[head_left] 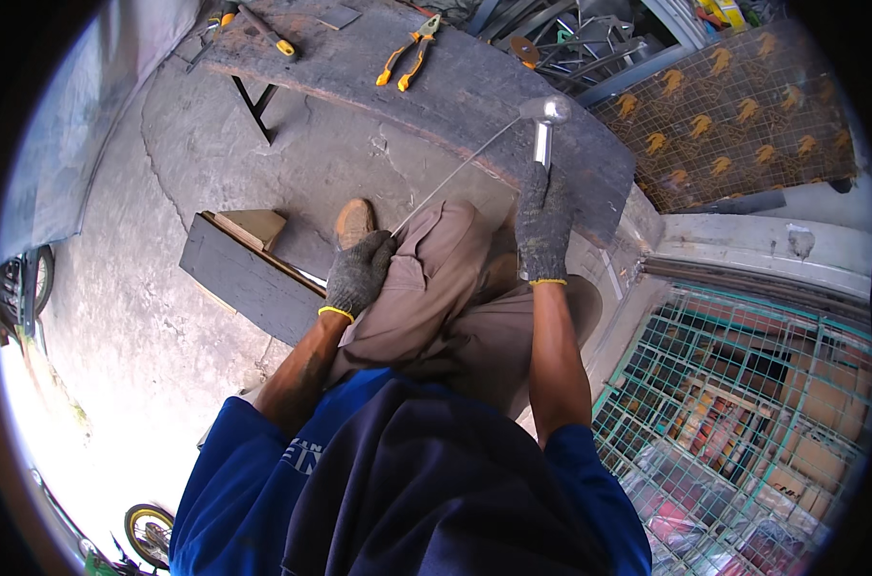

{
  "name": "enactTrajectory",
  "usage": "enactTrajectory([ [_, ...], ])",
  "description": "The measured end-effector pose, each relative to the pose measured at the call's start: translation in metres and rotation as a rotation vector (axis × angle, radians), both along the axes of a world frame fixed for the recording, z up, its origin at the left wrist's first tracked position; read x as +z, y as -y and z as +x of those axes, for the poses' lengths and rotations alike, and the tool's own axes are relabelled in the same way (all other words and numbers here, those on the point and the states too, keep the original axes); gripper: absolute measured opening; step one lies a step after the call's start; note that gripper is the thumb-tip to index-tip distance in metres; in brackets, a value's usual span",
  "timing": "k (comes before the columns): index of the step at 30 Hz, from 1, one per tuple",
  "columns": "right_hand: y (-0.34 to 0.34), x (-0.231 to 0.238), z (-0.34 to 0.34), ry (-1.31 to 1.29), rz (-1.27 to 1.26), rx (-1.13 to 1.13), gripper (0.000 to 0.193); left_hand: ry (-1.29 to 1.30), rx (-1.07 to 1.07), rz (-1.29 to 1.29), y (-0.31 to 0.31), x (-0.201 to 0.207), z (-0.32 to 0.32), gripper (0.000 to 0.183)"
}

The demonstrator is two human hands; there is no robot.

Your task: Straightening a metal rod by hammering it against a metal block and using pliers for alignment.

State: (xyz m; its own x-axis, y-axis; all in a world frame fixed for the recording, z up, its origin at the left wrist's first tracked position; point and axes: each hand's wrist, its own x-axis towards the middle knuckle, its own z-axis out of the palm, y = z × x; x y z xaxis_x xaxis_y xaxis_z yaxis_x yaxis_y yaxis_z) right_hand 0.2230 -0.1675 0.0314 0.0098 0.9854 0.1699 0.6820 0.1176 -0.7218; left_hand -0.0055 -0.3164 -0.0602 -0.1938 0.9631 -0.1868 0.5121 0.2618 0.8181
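Observation:
In a dark grey knit glove with a yellow cuff, my left hand rests over my left thigh. Its fingers are closed around one end of a thin metal rod, which slants up and right. The rod's far end reaches the head of a shiny metal hammer; I cannot tell whether they touch. My right hand, gloved alike, grips the hammer's handle, with the head over the right part of a dark, worn workbench. Pliers with orange and black handles lie on the bench, left of the hammer.
A tool with a yellow-ended handle lies at the bench's far left. A dark board with a wooden block is on the floor at left. Metal scraps are piled behind the bench. Green wire mesh stands at right.

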Motion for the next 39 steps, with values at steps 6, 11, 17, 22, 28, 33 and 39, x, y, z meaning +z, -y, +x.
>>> enactTrajectory([
  [6,-0.014,-0.022,0.013,0.274,-0.098,0.129,0.04,-0.016,-0.002,-0.041,0.003,-0.007,0.001,0.033],
  [11,-0.011,-0.017,0.011,0.173,0.049,0.068,0.044,-0.014,-0.012,-0.032,0.003,-0.006,-0.003,0.033],
  [17,-0.01,-0.051,0.029,0.172,-0.135,0.018,0.041,-0.007,-0.097,-0.021,0.0,0.009,-0.005,0.03],
  [22,-0.007,-0.067,0.035,0.126,-0.071,0.033,0.044,-0.041,-0.022,0.035,0.005,0.01,-0.003,0.03],
  [28,0.0,-0.067,0.027,-0.065,-0.3,-0.101,0.046,-0.02,0.017,0.036,0.004,-0.006,-0.007,0.033],
  [33,-0.003,-0.062,0.037,-0.078,-0.206,-0.034,0.044,-0.025,0.011,-0.015,0.001,-0.007,-0.003,0.033],
  [39,-0.003,0.011,0.008,0.089,0.004,-0.072,0.04,-0.039,-0.006,0.022,0.003,-0.011,-0.007,0.032],
])
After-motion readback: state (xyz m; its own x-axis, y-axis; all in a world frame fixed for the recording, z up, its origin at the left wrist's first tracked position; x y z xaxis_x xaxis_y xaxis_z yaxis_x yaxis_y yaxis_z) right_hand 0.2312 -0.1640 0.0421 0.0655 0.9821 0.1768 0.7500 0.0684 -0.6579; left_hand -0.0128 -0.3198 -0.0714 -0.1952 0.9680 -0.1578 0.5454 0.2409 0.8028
